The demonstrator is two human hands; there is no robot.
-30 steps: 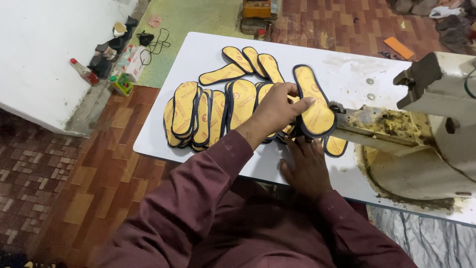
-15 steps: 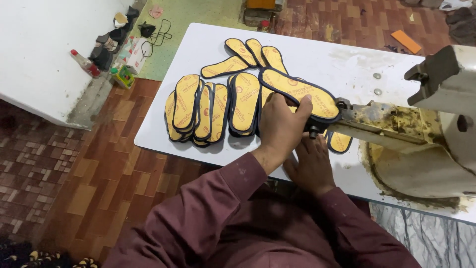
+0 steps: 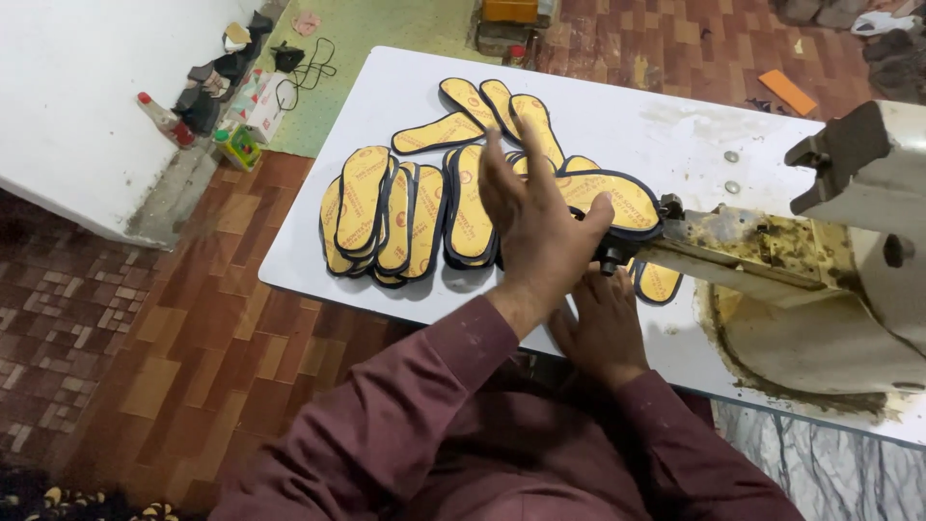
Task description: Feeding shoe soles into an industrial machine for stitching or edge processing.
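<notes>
A yellow insole with dark blue edging (image 3: pixel 622 198) lies on the tip of a sewing machine's arm (image 3: pixel 743 241). My left hand (image 3: pixel 540 232) is over its near end, fingers spread and straight, thumb at the insole's edge. Just below it, my right hand (image 3: pixel 603 323) reaches under the arm's tip; its fingers are hidden. Another insole (image 3: pixel 659 282) lies under the arm. Several matching insoles (image 3: pixel 386 212) lie overlapped to the left, with more fanned out behind (image 3: pixel 482 111).
The white table (image 3: pixel 617 116) carries the stained cream sewing machine (image 3: pixel 849 251) on its right side. Small bottles and odds (image 3: pixel 227 96) sit by a white wall at left. The floor is brick-patterned tile, with an orange piece (image 3: pixel 789 92) at the back right.
My left hand had been closed around the insole at the machine's arm; now its fingers are lifted and spread. The insole has turned on the arm. My right hand stays beneath.
</notes>
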